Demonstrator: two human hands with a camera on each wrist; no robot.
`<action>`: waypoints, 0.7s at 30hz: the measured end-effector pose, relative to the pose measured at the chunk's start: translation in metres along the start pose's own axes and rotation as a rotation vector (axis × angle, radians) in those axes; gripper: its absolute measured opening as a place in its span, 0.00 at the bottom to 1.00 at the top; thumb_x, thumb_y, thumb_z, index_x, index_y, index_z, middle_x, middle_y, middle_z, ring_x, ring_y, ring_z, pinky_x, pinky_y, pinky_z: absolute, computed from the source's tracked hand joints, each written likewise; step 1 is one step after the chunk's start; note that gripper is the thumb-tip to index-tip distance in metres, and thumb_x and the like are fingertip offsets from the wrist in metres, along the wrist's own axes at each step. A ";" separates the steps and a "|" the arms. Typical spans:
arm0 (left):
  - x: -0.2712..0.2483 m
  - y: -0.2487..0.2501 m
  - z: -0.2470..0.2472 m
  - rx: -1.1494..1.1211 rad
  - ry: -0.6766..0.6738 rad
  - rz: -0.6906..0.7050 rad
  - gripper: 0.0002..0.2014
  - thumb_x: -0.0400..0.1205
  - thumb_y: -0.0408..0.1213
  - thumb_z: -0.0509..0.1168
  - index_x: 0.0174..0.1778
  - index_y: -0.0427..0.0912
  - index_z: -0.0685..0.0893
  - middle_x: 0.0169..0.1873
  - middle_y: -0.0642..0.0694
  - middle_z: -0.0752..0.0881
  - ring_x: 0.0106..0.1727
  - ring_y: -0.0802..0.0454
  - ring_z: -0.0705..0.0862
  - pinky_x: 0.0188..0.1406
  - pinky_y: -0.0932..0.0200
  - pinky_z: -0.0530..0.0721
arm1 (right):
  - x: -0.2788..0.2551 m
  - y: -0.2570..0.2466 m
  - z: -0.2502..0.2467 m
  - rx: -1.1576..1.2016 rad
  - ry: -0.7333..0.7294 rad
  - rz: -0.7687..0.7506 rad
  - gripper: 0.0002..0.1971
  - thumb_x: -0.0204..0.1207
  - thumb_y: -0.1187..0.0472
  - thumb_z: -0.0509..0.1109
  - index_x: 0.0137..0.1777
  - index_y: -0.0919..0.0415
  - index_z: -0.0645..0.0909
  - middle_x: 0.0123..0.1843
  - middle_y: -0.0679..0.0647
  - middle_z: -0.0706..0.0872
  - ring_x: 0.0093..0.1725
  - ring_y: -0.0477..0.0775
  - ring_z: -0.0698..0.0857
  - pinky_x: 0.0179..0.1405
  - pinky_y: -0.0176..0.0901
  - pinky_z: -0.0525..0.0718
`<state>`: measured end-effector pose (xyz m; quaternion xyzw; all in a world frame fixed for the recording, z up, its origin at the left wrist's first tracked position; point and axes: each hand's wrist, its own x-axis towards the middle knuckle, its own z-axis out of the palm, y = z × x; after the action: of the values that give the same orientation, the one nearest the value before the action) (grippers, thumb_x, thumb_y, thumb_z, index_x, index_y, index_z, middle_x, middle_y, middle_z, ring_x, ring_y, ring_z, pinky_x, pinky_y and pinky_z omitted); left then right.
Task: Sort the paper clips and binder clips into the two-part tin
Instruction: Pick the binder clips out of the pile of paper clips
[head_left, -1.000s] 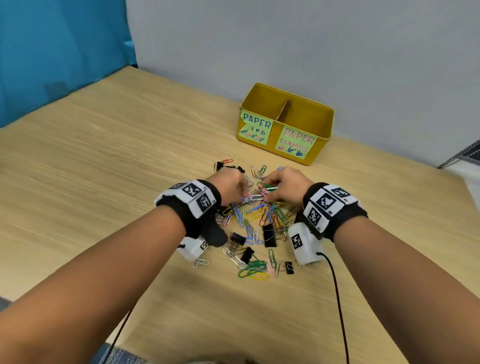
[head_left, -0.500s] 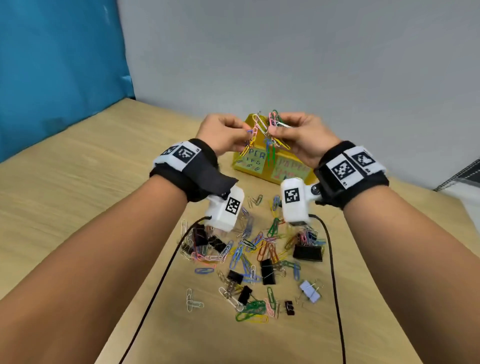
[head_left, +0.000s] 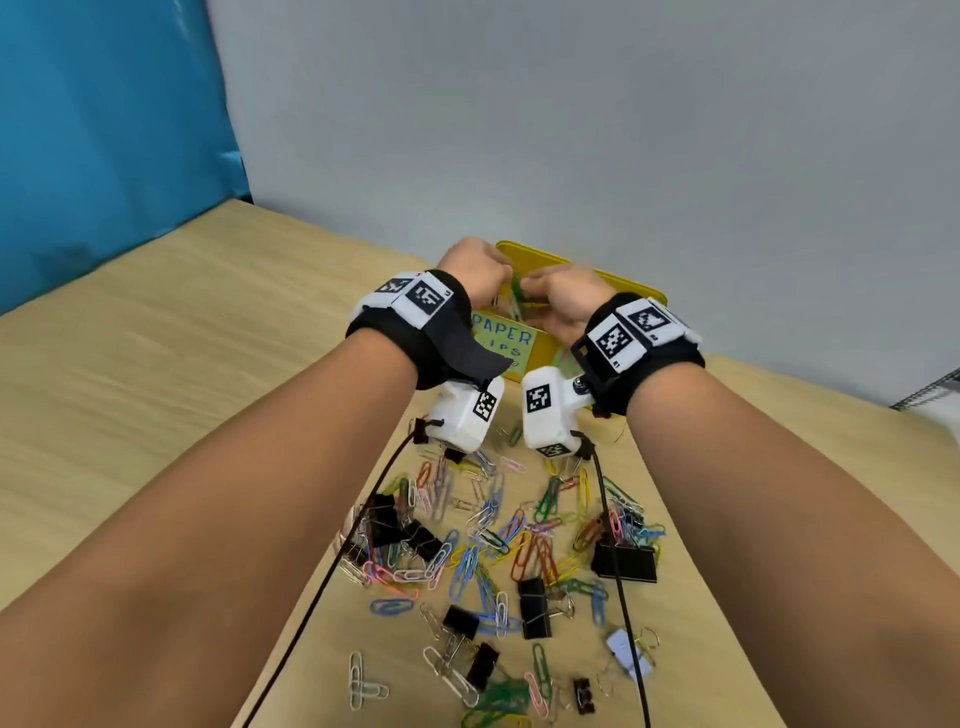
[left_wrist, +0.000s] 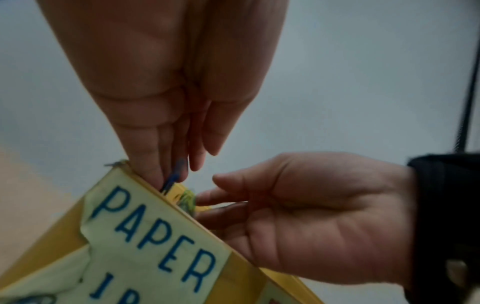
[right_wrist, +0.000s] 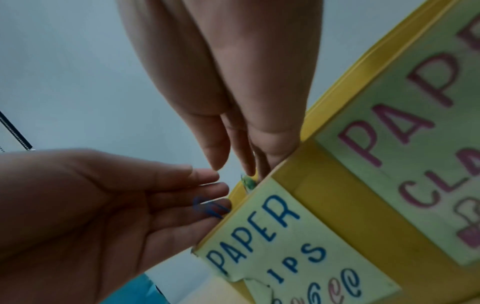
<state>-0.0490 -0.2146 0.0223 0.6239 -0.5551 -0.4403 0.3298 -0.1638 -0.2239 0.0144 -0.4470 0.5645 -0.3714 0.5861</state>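
Note:
Both hands hover over the left compartment of the yellow tin (head_left: 626, 284), which carries the label "PAPER CLIPS" (head_left: 503, 339). My left hand (head_left: 500, 283) points its straight fingers down at the rim, with a blue paper clip (left_wrist: 173, 179) lying loose against them. My right hand (head_left: 531, 289) has its thumb and fingers apart, and green paper clips (left_wrist: 187, 199) are slipping off its fingertips into the tin. In the right wrist view the same green clips (right_wrist: 248, 183) show at the rim. What lies inside the tin is hidden.
A loose pile of coloured paper clips (head_left: 498, 535) mixed with black binder clips (head_left: 623, 564) covers the wooden table (head_left: 156, 389) under my forearms. A pale blue binder clip (head_left: 626, 652) lies near the front. The grey wall stands right behind the tin.
Both hands rose from the pile with a bunch of paper clips and moved forward and down over the tin's left compartment. Their pinch has loosened and the clips are dropping.

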 end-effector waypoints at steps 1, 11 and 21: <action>-0.005 0.002 -0.004 0.077 0.032 0.028 0.16 0.82 0.29 0.59 0.65 0.34 0.83 0.61 0.34 0.86 0.66 0.42 0.82 0.70 0.52 0.78 | 0.000 -0.001 -0.001 -0.070 0.000 0.021 0.08 0.79 0.75 0.60 0.43 0.65 0.76 0.35 0.57 0.76 0.33 0.54 0.77 0.38 0.48 0.81; -0.073 -0.048 -0.033 0.541 -0.426 -0.138 0.12 0.82 0.31 0.61 0.60 0.39 0.82 0.52 0.40 0.83 0.42 0.49 0.83 0.42 0.51 0.85 | -0.067 0.000 0.003 -0.684 -0.303 0.001 0.06 0.78 0.72 0.64 0.50 0.66 0.81 0.38 0.59 0.82 0.29 0.51 0.80 0.21 0.37 0.80; -0.099 -0.079 -0.025 0.844 -0.423 -0.064 0.21 0.81 0.28 0.61 0.70 0.41 0.80 0.69 0.42 0.81 0.68 0.44 0.79 0.64 0.58 0.76 | -0.093 0.060 0.037 -1.472 -0.441 -0.093 0.26 0.77 0.75 0.55 0.71 0.55 0.78 0.71 0.56 0.80 0.70 0.57 0.78 0.68 0.44 0.76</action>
<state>0.0061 -0.1063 -0.0205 0.6166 -0.7212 -0.3037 -0.0865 -0.1390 -0.1132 -0.0130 -0.8089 0.5167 0.1736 0.2204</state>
